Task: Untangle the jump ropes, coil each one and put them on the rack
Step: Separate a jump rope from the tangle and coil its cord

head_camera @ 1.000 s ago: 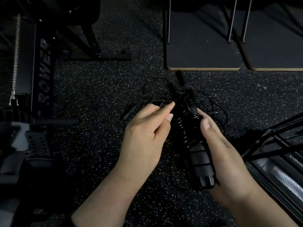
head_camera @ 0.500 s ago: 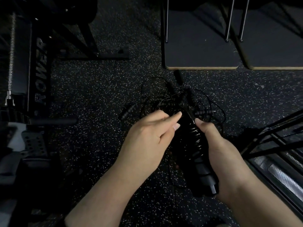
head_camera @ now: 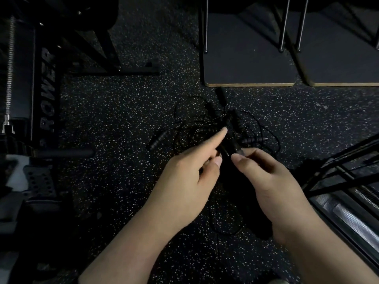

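Note:
A tangle of thin black jump ropes [head_camera: 215, 128] lies on the speckled rubber floor, with several ribbed black handles sticking out, one at the left [head_camera: 157, 139] and one at the right [head_camera: 253, 139]. My right hand [head_camera: 272, 181] grips a pair of black handles [head_camera: 229, 148] with cord wound round them; most of the bundle is hidden under the palm. My left hand [head_camera: 184, 181] is beside it, index finger stretched onto the cord at the bundle's top, thumb bent close. A thin cord loop [head_camera: 225, 228] hangs below the hands.
A black metal rack frame [head_camera: 344, 167] stands at the right. Two dark boards with pale edges [head_camera: 250, 84] and thin metal legs lie ahead. A black machine marked POWER [head_camera: 48, 89] with a foot plate fills the left side.
Both hands have moved forward and lower over the tangle. The right hand has closed further over the wound handles, hiding them. The left index finger has stretched out.

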`<state>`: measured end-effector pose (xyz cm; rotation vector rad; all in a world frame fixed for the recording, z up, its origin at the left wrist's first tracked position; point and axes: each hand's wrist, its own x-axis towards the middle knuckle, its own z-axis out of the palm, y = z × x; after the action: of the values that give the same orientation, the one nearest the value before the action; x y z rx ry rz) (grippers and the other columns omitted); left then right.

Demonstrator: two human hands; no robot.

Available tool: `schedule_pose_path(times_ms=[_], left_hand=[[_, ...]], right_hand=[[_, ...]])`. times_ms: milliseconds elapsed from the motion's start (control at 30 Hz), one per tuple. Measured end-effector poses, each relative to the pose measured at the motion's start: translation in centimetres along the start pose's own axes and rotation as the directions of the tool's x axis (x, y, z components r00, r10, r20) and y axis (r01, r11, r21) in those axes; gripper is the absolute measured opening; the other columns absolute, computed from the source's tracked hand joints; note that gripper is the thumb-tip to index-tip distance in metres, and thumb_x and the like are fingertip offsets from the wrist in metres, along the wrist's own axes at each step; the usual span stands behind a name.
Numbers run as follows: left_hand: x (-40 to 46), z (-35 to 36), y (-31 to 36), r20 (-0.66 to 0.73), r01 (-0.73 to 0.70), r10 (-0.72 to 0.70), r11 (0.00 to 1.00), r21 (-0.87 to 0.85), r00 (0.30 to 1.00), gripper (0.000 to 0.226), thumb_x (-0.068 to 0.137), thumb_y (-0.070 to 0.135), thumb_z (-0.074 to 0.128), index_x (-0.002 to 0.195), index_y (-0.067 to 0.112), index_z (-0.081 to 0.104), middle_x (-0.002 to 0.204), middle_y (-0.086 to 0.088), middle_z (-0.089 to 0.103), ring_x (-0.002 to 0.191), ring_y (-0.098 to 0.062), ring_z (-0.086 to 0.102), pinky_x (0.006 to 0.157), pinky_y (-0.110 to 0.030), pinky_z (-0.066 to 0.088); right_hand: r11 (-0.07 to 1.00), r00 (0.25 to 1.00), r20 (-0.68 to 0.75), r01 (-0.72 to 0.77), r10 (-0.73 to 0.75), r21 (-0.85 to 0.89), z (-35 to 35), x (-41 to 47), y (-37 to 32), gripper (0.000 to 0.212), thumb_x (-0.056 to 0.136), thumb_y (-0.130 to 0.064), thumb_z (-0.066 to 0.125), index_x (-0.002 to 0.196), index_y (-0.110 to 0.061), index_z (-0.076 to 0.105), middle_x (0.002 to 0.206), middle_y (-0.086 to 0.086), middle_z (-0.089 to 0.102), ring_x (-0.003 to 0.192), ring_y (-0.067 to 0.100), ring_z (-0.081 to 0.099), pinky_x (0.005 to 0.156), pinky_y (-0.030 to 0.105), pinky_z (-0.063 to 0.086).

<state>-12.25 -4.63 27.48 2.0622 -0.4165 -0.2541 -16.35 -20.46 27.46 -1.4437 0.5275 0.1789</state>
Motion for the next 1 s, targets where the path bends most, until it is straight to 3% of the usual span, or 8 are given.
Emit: schedule_pose_path(times_ms=[133, 300, 400, 500, 667, 800, 900, 1000], left_hand=[[0.3, 0.3, -0.1, -0.008, 0.060, -0.059, 0.998, 0.017, 0.998, 0.036, 0.104, 0.029, 0.055, 0.136, 0.042, 0.062, 0.105, 0.032, 0.064, 0.101, 0.022, 0.057, 0.081, 0.002, 0.040], [0.5, 0.2, -0.4, -0.079, 0.102, -0.107, 0.993, -0.067, 0.991, 0.017, 0.097, 0.028, 0.066, 0.108, 0.041, 0.072, 0.088, 0.015, 0.074, 0.086, 0.001, 0.069, 0.073, -0.015, 0.052], [0.6, 0.1, -0.4, -0.077, 0.093, -0.095, 0.995, -0.036, 0.992, 0.009, 0.099, 0.031, 0.063, 0.099, 0.039, 0.068, 0.084, 0.013, 0.070, 0.078, -0.005, 0.066, 0.067, -0.026, 0.052], [0.6, 0.1, -0.6, -0.003, 0.108, -0.108, 0.988, 0.111, 0.994, 0.008, 0.103, 0.036, 0.054, 0.098, 0.042, 0.056, 0.083, 0.018, 0.060, 0.075, 0.005, 0.057, 0.058, -0.018, 0.043], [0.3, 0.6, -1.0, 0.036, 0.057, -0.066, 0.973, 0.225, 0.997, 0.005, 0.105, 0.039, 0.040, 0.104, 0.044, 0.043, 0.113, 0.023, 0.047, 0.101, 0.012, 0.045, 0.073, -0.008, 0.043], [0.5, 0.5, -1.4, -0.009, -0.060, 0.065, 0.959, 0.278, 0.998, 0.005, 0.102, 0.031, 0.045, 0.103, 0.035, 0.047, 0.143, 0.020, 0.026, 0.124, 0.007, 0.036, 0.085, 0.001, 0.038], [0.4, 0.2, -1.5, 0.071, -0.142, 0.126, 0.938, 0.315, 0.989, 0.006, 0.100, 0.034, 0.039, 0.101, 0.036, 0.044, 0.137, 0.026, 0.030, 0.122, 0.010, 0.032, 0.097, -0.017, 0.039], [0.0, 0.1, -1.7, 0.118, -0.224, 0.196, 0.919, 0.323, 0.974, 0.007, 0.101, 0.030, 0.038, 0.100, 0.035, 0.042, 0.120, 0.025, 0.040, 0.117, 0.006, 0.034, 0.095, -0.020, 0.037]], right_hand=[[0.953, 0.991, 0.005, 0.130, -0.133, -0.273, 0.1, 0.2, 0.6, 0.013, 0.087, -0.051, 0.068, 0.096, -0.042, 0.068, 0.074, 0.004, 0.074, 0.059, 0.023, 0.063, 0.054, 0.039, 0.047], [0.872, 0.980, 0.161, 0.182, -0.121, -0.455, -0.6, 0.2, 1.0, 0.047, 0.081, -0.067, 0.058, 0.122, -0.044, 0.054, 0.085, -0.033, 0.071, 0.071, -0.009, 0.067, 0.057, 0.010, 0.047], [0.860, 0.969, 0.229, 0.193, -0.092, -0.472, -0.9, 0.4, 0.9, 0.044, 0.088, -0.050, 0.068, 0.128, -0.043, 0.049, 0.067, -0.032, 0.065, 0.055, -0.009, 0.060, 0.049, 0.008, 0.042], [0.820, 0.962, 0.256, 0.221, -0.095, -0.527, -1.1, 0.6, 1.1, 0.043, 0.088, -0.049, 0.071, 0.124, -0.050, 0.048, 0.070, -0.033, 0.064, 0.056, -0.010, 0.059, 0.048, 0.009, 0.041], [0.798, 0.960, 0.245, 0.253, -0.136, -0.547, -1.2, 0.8, 1.3, 0.035, 0.086, -0.050, 0.073, 0.112, -0.056, 0.051, 0.081, -0.034, 0.065, 0.061, -0.011, 0.060, 0.048, 0.008, 0.042], [0.772, 0.959, 0.199, 0.282, -0.203, -0.570, -1.3, 0.7, 1.3, 0.036, 0.084, -0.054, 0.072, 0.114, -0.056, 0.052, 0.088, -0.017, 0.067, 0.067, -0.012, 0.061, 0.051, 0.008, 0.042], [0.733, 0.964, 0.206, 0.261, -0.166, -0.628, -1.1, 0.7, 1.1, 0.036, 0.085, -0.054, 0.073, 0.105, -0.065, 0.045, 0.096, -0.019, 0.066, 0.074, -0.010, 0.062, 0.055, 0.012, 0.046], [0.667, 0.964, 0.235, 0.256, -0.123, -0.700, -1.0, 0.6, 0.9, 0.048, 0.087, -0.049, 0.074, 0.119, -0.063, 0.042, 0.106, -0.029, 0.058, 0.084, -0.008, 0.061, 0.065, 0.012, 0.047]])
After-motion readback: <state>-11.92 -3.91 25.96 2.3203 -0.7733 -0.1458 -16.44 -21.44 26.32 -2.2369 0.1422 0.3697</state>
